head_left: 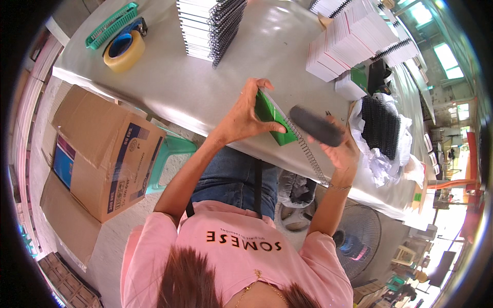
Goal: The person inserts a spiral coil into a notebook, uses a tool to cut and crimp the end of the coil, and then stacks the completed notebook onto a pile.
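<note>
Above the table's near edge, my left hand (pixel 241 115) grips a small pad with a green cover (pixel 269 119), thumb on the cover and fingers over its far edge. A thin dark spiral binding coil (pixel 307 153) runs along the pad's right edge and trails loose toward my right wrist. My right hand (pixel 345 153) is closed around a dark grey, rounded, elongated object (pixel 314 124), smeared by motion; its exact kind is unclear. The object's far end is close to the pad's bound edge; whether it touches the coil, I cannot tell.
Coil-bound notebooks (pixel 197 33) stand stacked at the back; piled pads (pixel 344 43) are back right. Black coils (pixel 379 126) lie in white plastic at right. A tape roll (pixel 128 54) and green basket (pixel 110 26) sit left. Below are an open carton (pixel 100 164) and a fan (pixel 362 233).
</note>
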Available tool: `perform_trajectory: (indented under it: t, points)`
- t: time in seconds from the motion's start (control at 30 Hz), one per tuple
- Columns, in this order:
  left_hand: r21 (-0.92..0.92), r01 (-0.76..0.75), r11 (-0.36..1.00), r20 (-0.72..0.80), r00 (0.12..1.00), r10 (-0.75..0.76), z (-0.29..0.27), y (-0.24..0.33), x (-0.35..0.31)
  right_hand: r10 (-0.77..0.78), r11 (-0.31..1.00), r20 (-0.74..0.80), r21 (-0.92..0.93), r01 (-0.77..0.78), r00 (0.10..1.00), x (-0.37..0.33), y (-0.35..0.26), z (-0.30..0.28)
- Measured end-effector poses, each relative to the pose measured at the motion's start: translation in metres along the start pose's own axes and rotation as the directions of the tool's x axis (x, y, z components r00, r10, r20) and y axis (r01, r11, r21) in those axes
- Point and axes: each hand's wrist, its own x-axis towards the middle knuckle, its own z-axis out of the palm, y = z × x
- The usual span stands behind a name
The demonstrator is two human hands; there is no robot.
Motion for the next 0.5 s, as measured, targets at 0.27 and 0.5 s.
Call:
perform_trajectory:
  t: [0.27,0.5]
  points:
    - [-0.084,0.017,0.996,-0.027,0.999,-0.019,0.002,-0.002,-0.001,0.209,0.960,-0.217,-0.138,-0.242,0.953,0.002,-0.016,0.009]
    - [-0.075,0.026,0.997,-0.015,1.000,-0.027,0.000,0.000,0.001,0.088,0.919,-0.126,-0.374,-0.129,0.988,0.010,-0.026,0.030]
